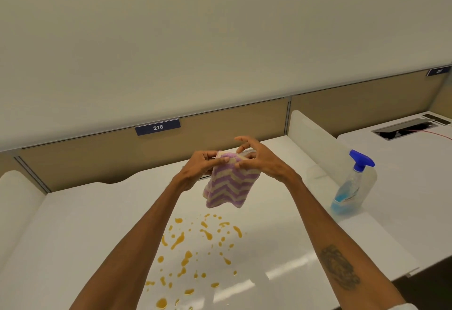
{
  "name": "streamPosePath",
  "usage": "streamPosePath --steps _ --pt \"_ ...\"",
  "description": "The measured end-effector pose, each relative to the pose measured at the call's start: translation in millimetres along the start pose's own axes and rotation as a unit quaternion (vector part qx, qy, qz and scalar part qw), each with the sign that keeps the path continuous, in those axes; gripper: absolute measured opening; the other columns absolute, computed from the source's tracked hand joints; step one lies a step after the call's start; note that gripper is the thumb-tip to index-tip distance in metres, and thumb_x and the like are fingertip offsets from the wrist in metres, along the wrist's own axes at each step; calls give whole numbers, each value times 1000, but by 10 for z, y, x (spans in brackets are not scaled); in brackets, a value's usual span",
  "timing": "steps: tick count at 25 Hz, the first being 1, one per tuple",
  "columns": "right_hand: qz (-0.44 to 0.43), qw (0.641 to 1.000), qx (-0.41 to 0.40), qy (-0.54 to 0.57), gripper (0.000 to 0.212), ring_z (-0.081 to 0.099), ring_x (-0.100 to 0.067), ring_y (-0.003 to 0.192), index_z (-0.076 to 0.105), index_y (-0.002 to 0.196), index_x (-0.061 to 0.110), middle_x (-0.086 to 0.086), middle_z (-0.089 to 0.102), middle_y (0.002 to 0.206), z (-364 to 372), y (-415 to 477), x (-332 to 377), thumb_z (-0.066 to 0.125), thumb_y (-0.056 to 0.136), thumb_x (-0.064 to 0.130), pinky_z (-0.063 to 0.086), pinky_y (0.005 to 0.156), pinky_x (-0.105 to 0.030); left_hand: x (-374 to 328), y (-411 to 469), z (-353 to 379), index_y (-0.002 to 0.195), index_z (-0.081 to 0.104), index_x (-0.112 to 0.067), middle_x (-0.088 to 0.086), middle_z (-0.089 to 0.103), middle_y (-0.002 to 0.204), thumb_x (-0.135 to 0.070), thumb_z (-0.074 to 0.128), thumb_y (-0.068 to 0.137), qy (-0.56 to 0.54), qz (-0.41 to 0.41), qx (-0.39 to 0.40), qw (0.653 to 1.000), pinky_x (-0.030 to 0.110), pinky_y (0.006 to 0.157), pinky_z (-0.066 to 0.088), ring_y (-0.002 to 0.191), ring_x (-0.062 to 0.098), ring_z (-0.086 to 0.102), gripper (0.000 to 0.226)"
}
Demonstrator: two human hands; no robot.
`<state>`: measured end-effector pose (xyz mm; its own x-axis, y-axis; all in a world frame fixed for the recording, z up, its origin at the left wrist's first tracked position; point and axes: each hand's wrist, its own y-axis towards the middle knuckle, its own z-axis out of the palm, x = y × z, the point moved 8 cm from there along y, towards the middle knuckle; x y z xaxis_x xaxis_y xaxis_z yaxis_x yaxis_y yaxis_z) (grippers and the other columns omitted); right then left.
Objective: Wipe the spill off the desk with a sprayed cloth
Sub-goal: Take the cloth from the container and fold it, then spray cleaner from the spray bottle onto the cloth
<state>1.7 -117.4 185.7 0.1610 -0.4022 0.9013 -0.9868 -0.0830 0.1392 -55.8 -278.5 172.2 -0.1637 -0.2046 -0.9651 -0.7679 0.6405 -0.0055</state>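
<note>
Both hands [230,160] pinch the limp, light cloth [231,185] by its top edge, above the spill [195,248].

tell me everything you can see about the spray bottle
The spray bottle stands upright at the right side of the white desk, against a translucent divider panel. It looks like clear plastic with a blue trigger head and nozzle on top, and holds blue liquid filling only the lower part. A label on its front is unreadable. Neither hand touches it.
</note>
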Motion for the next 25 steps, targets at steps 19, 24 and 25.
streamPosePath --steps 19,24,25 --pt "285 735 -614 45 77 43 -28 134 33 148 16 -10 42 148 -2207 -1934 -2545 74 83 8 39 110 -45 323 782 1076 94 81 -22 2 76 83 -39 73 88 46 -38 8 998 32 75 57 76 15 69 19" --pt "274 766 -581 34 60 58 -30 119 50 133 8 -15 59 127 -2504 -1737 -2772 76 80 4 46 105 -44 462 906 969 102 79 -19 11 76 95 -37 71 89 19 -51 -22 998 34 80 58 82 19 70 23" --pt "275 770 -575 30 51 61 -32 114 53 128 6 -17 63 120 -2524 -1718 -2814 75 82 5 48 103 -43 485 926 941 103 78 -19 11 76 96 -36 70 89 14 -53 -29 998 33 79 58 83 20 70 24"
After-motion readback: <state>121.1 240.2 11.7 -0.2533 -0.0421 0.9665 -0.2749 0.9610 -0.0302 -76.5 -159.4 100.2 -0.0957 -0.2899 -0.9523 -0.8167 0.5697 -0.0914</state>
